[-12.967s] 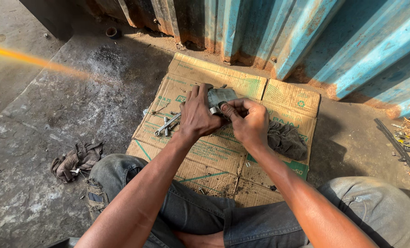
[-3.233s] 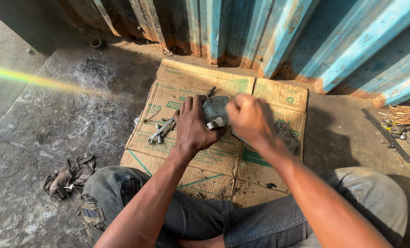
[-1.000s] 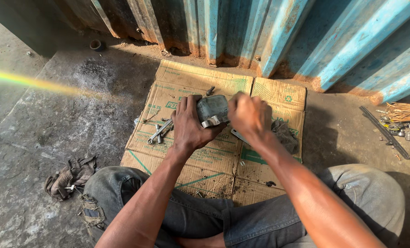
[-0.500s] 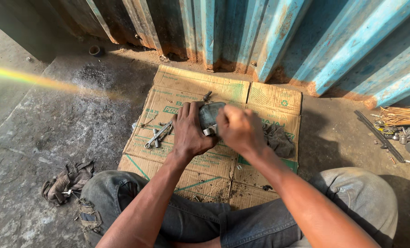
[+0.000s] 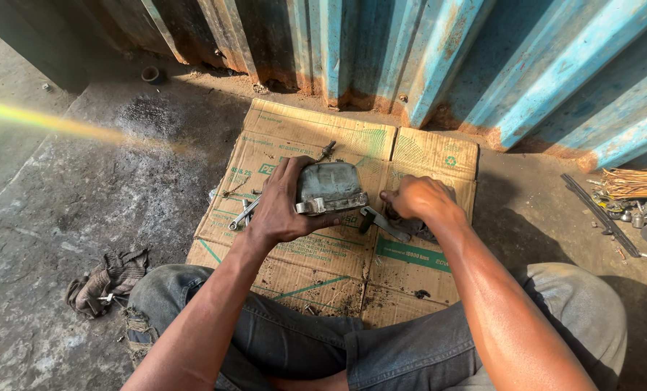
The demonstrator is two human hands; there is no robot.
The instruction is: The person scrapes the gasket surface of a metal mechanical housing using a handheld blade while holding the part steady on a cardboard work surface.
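My left hand [image 5: 280, 210] grips a grey, greasy metal housing [image 5: 331, 185] and holds it just above a flattened cardboard sheet [image 5: 425, 152]. My right hand [image 5: 419, 199] is off the housing, to its right. Its fingers are curled down onto a dark rag [image 5: 421, 230] lying on the cardboard. A flat metal tool [image 5: 383, 223] pokes out from under that hand toward the housing. I cannot tell whether the hand also grips the tool. I sit cross-legged in jeans at the cardboard's near edge.
A wrench [image 5: 242, 215] lies on the cardboard left of my left hand, and a bolt [image 5: 327, 150] lies behind the housing. A crumpled rag [image 5: 110, 279] sits on the concrete at left. Small metal parts [image 5: 628, 210] lie at right. A blue corrugated wall [image 5: 425, 65] closes the back.
My right hand has left the housing and moved right, down onto the dark rag. My left hand keeps its hold on the housing, which is now uncovered.
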